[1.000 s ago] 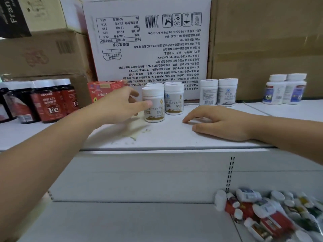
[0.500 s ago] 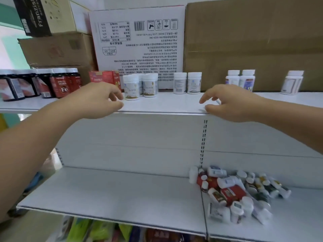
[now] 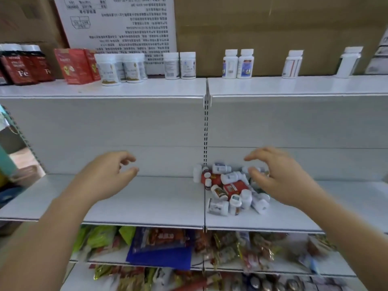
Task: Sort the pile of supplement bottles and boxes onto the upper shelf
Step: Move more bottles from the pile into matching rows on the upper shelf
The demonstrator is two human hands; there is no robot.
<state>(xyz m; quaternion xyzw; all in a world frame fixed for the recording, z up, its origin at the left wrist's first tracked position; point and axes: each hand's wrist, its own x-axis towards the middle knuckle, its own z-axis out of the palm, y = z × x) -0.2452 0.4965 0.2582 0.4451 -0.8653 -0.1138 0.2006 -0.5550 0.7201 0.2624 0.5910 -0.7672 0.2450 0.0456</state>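
My right hand (image 3: 279, 181) is just over the pile of bottles (image 3: 228, 186), my left hand (image 3: 105, 177) farther off, both half open and empty.

1. My right hand (image 3: 281, 181) covers the right side of the pile (image 3: 226, 192), so the bottles behind it are hidden.
2. Labels in the pile are too small and blurred to read.
3. Far up-left of the pile, the dark red bottles (image 3: 23, 66) are cut off at the left edge.
4. Far up-right of the pile, a white pack (image 3: 380, 57) is cut off and I cannot tell what it is.
5. Below the pile, the packets (image 3: 231, 253) are smeared by blur.
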